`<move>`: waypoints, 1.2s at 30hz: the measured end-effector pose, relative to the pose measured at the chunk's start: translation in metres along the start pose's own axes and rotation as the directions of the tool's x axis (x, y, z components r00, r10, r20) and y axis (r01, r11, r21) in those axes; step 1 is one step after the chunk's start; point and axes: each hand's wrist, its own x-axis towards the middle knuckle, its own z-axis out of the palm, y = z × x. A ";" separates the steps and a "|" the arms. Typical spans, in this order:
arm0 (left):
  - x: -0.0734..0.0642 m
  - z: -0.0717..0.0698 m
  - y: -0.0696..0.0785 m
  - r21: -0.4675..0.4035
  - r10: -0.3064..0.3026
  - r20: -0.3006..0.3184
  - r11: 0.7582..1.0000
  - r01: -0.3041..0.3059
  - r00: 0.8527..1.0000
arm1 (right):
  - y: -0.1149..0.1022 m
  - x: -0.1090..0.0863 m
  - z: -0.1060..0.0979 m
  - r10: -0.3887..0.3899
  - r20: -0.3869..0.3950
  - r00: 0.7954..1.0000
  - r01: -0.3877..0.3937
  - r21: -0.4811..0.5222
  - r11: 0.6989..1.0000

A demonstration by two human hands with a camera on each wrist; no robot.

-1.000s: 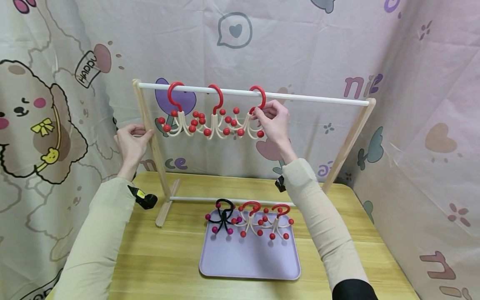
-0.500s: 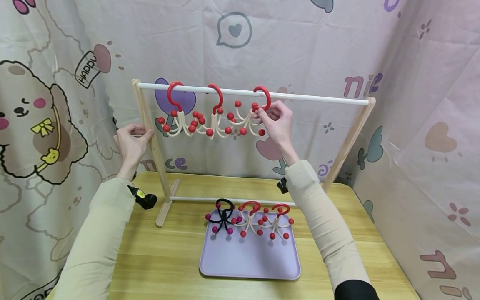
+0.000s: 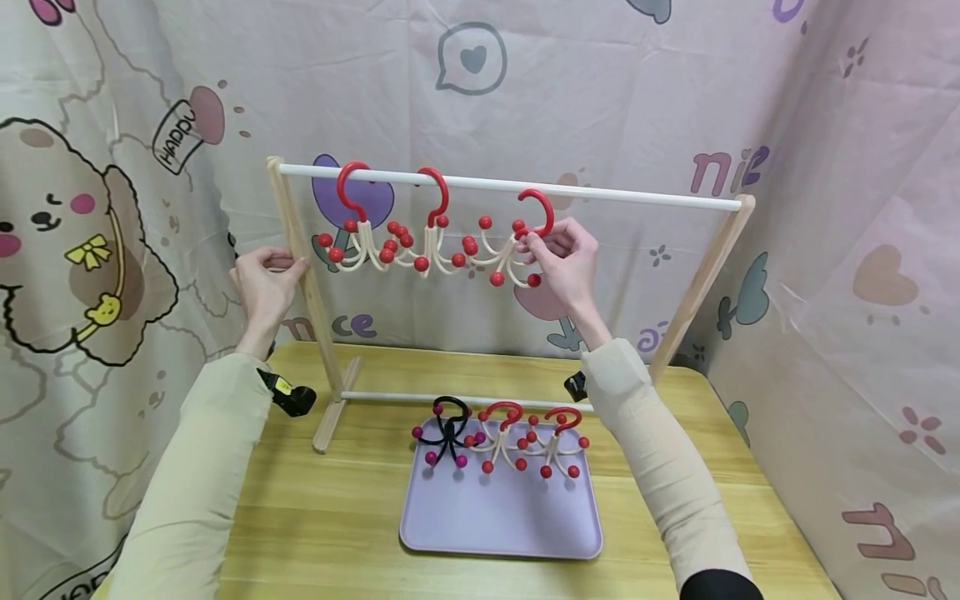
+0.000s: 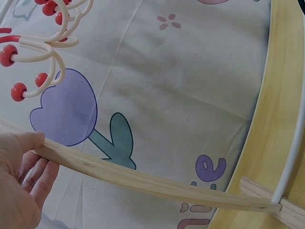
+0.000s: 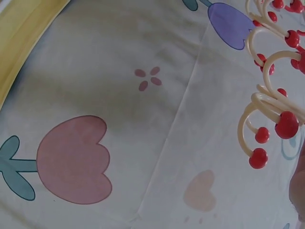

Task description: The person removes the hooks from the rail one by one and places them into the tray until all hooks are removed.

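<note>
In the head view, my right hand (image 3: 566, 262) pinches a cream multi-armed hanger (image 3: 510, 254) with red ball tips, just under its red hook. The top of that hook sits right at the lower edge of the rack's white top rod (image 3: 637, 197). Two similar hangers, one at the left (image 3: 363, 242) and one in the middle (image 3: 430, 242), hang from the rod by their hooks. My left hand (image 3: 268, 287) grips the rack's left wooden post (image 4: 128, 183) between thumb and fingers. Only a sliver of the right hand shows in the right wrist view.
A lilac tray (image 3: 498, 521) lies on the wooden table (image 3: 315, 517) in front of the rack. Across its back edge are a black hanger (image 3: 448, 432) with magenta balls and two red-and-cream hangers (image 3: 498, 442). The rack's lower white rod (image 3: 397, 397) runs behind them. Printed curtains surround the table.
My right hand has moved right and slightly down with its hanger. The hook went from looped over the top rod to just below it. My left hand stays on the post.
</note>
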 end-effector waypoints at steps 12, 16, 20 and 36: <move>-0.001 0.001 0.000 -0.002 0.014 -0.011 1.000 -0.014 1.000 | 0.010 -0.032 -0.011 0.064 0.023 0.998 -0.064 0.001 0.998; -0.001 0.001 -0.001 0.003 0.016 -0.014 1.000 -0.016 1.000 | 0.014 -0.044 -0.014 0.093 0.038 0.995 -0.094 0.034 0.995; -0.001 0.001 -0.001 -0.002 0.016 -0.019 1.000 -0.016 1.000 | 0.020 -0.058 -0.016 0.100 0.031 0.995 -0.102 0.074 0.992; 0.000 0.001 -0.002 -0.028 0.017 -0.018 0.999 -0.017 1.000 | 0.035 -0.111 -0.019 0.120 0.104 0.987 -0.129 0.091 0.987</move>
